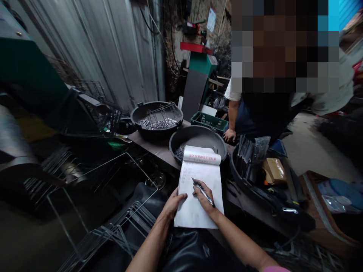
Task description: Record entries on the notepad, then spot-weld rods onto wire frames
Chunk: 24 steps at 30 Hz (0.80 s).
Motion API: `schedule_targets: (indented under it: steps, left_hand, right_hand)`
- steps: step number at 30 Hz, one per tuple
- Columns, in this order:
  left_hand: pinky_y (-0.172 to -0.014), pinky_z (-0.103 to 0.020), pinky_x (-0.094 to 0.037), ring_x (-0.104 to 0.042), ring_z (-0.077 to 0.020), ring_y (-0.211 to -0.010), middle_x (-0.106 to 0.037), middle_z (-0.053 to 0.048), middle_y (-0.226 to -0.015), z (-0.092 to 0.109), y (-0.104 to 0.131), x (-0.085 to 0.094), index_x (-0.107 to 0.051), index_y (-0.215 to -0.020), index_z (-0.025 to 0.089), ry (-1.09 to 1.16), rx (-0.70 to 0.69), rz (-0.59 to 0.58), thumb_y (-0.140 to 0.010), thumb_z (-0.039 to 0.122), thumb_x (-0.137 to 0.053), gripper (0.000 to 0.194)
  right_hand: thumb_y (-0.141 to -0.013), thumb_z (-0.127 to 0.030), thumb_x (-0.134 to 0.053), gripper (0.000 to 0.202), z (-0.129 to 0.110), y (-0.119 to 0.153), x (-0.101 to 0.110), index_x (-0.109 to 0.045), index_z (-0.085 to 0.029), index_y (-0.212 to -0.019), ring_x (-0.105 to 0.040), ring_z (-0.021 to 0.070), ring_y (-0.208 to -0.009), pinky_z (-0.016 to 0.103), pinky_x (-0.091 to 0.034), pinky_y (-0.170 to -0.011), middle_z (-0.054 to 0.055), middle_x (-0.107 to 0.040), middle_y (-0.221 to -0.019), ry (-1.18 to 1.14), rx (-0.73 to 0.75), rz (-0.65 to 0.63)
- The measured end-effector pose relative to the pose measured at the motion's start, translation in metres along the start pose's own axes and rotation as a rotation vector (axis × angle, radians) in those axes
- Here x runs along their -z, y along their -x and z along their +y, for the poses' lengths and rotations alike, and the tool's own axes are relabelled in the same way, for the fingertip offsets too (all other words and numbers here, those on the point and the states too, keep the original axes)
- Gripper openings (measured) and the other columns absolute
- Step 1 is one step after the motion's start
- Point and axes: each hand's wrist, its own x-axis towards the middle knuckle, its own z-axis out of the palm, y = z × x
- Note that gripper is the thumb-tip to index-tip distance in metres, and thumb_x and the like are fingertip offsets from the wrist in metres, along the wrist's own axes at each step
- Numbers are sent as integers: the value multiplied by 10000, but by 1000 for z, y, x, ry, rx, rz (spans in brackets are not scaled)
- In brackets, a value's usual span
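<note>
A paper notepad [198, 211] lies tilted above my lap, its top sheet rolled back to show red printed characters. Faint handwriting marks the upper left of the page. My left hand [173, 202] grips the pad's left edge, thumb on top and the other fingers hidden beneath. In my right hand [204, 194] a pen [208, 198] is pinched, its tip at the page near the written lines. Just beyond the pad sits a round black pan [198, 134] with some thin metal pieces inside, partly covered by the paper.
Another black pan [157, 132] holds many metal wire pieces. On the right, a black tub [241, 175] contains dark rods and a cardboard box [273, 170]. Bent wire frames [124, 219] stand at my left. Behind a green crate [210, 121], a person's hand [229, 135] rests on the table.
</note>
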Motion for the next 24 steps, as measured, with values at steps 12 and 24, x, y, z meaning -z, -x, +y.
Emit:
schedule_targets:
  steps: [12,24]
  left_hand:
    - [-671,-333,-487,-630,-239,-758,-656,-110,-943,-5,-4,4,-459,-1167,151,17,-13,-22,-591,180,-664,612]
    - [-676,-329,-485,-631,-232,-746,-657,-110,-940,-5,-4,6,-432,-1214,168,27,4,-18,-580,193,-693,687]
  right_hand:
    - [-780,-369,-498,327,-2,1,1,-537,-192,-1052,-578,123,-628,279,-485,-635,17,-603,-806,17,11,9]
    - [-768,-375,-507,337,3,1,0,-543,-180,-1041,-570,124,-625,284,-489,-627,33,-607,-836,-5,4,25]
